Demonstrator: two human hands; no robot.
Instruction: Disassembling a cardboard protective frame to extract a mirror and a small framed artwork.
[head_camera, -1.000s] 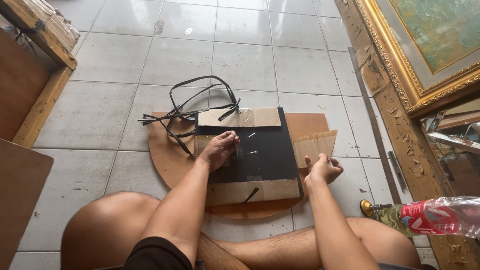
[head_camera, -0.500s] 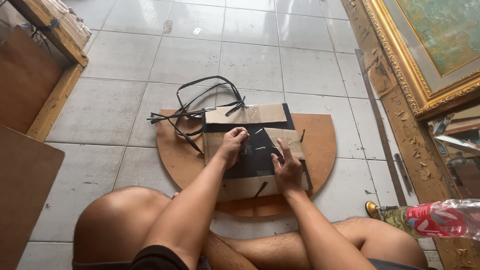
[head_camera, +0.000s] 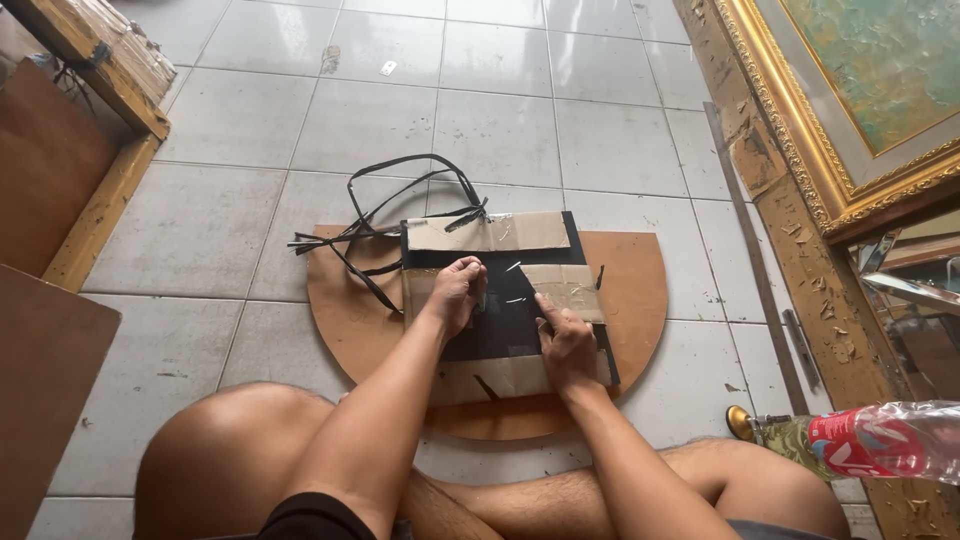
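A: We see the left hand (head_camera: 458, 293) curled on the black sheet (head_camera: 505, 318), fingers bent and drawn together near the cardboard flap at its left edge. Whether they pinch that flap or only press on it, we cannot tell; the knuckles hide the fingertips.

B: And the right hand (head_camera: 566, 343)?

A: We see it lying on the same sheet, fingers close together and pressing down beside the right cardboard flap (head_camera: 566, 290), which is folded in over the black. The thumb is tucked out of our sight.

B: Where does the sheet sit?

A: We find it on a half-round brown board (head_camera: 640, 300) on the tiled floor (head_camera: 500, 110), just ahead of our crossed legs. Cardboard strips run along its top (head_camera: 487, 233) and bottom edges; our forearms cover part of the bottom one.

B: What about the dark tangle at the upper left?

A: We take it for black strips (head_camera: 390, 215), looping off the board onto the tiles, touching the sheet's top corner. What they are made of we cannot say.

B: The right side?

A: We see a gilt picture frame (head_camera: 800, 130) cut off by the edge, a long metal ruler (head_camera: 755, 270) on the floor beside it, and a plastic bottle with a red label (head_camera: 880, 440), only partly in view.
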